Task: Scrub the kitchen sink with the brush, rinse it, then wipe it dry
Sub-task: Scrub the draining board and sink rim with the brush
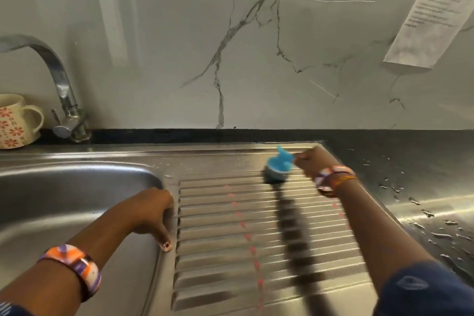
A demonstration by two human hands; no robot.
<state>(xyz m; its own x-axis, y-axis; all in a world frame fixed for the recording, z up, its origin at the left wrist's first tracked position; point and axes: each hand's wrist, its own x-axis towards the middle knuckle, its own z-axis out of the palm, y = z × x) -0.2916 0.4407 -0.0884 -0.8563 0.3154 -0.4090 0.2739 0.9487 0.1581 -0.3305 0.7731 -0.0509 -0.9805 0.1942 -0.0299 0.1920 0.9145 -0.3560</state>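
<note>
Nearest to the person, the left hand rests on the ridge between the basin and the ribbed drainboard. Its fingers curl over the edge toward the basin side and the thumb points down along the steel; it carries nothing, it only steadies the body.

Farther out, past the ribs, the right hand grips the blue handle of the brush. The fingers are closed around the handle, though motion blur hides their exact placing. The brush head stands on the far part of the drainboard, just left of this hand, bristles down.

I judge the brush to be light, with a stiff plastic grip and softer bristles. When wet the handle may be slippery, so a full grip around the knob, as here, seems the best hold. The sink itself is hard, smooth steel, not fragile.

Drops of water lie on the counter to the right of the right hand. Beyond the left hand, the faucet stands at the back.
</note>
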